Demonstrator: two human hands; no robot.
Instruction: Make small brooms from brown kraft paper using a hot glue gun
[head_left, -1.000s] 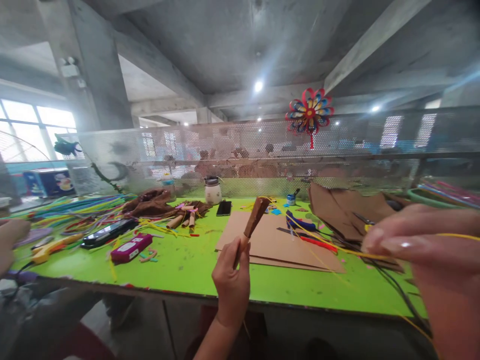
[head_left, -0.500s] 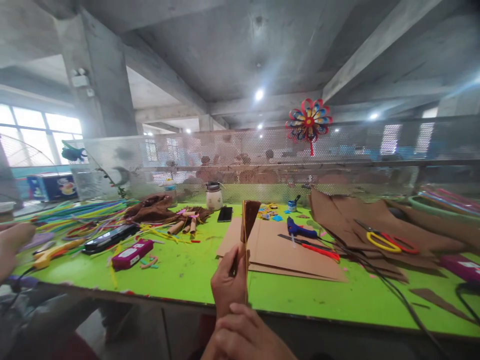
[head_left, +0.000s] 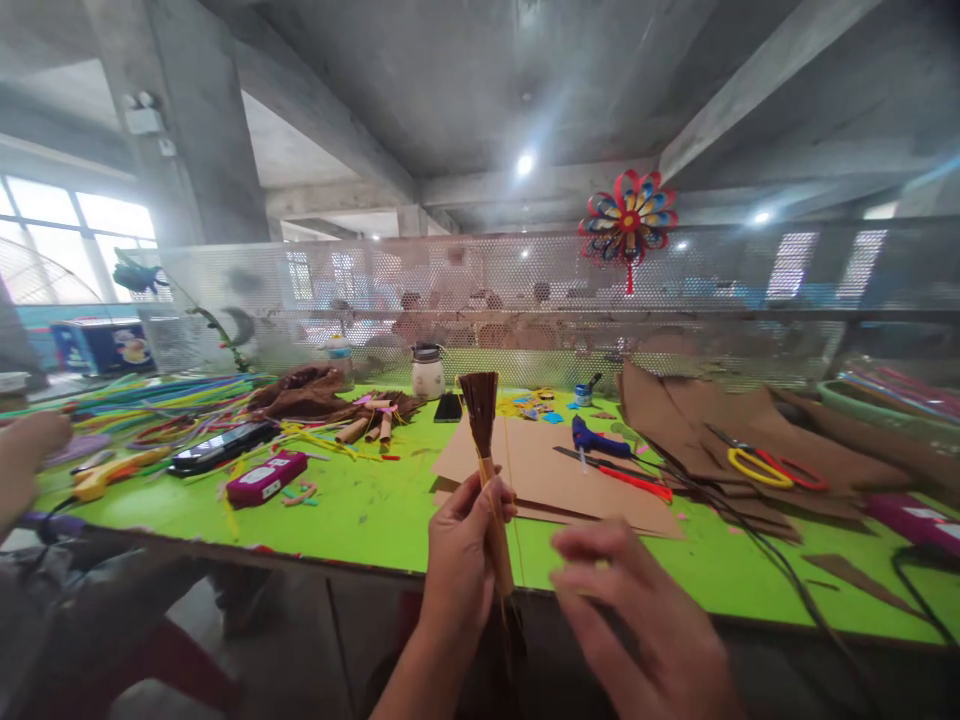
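In the lower middle of the frame, the left hand (head_left: 465, 560) is closed around a brown fringed paper brush on a thin tan stick (head_left: 480, 405), held upright over the near edge of the bright green worktop (head_left: 360, 520). Just right of it, the right hand (head_left: 637, 610) is blurred, its fingers half curled; I cannot tell whether it grips anything. Behind lie flat brown cardboard sheets (head_left: 570, 480) and a blue glue gun (head_left: 600, 438).

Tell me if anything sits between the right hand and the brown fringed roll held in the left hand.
Nothing solid does. The right hand is beside the left hand, which grips the brown fringed roll upright by its stem. Only a thin yellow strand runs down through the gap between them.
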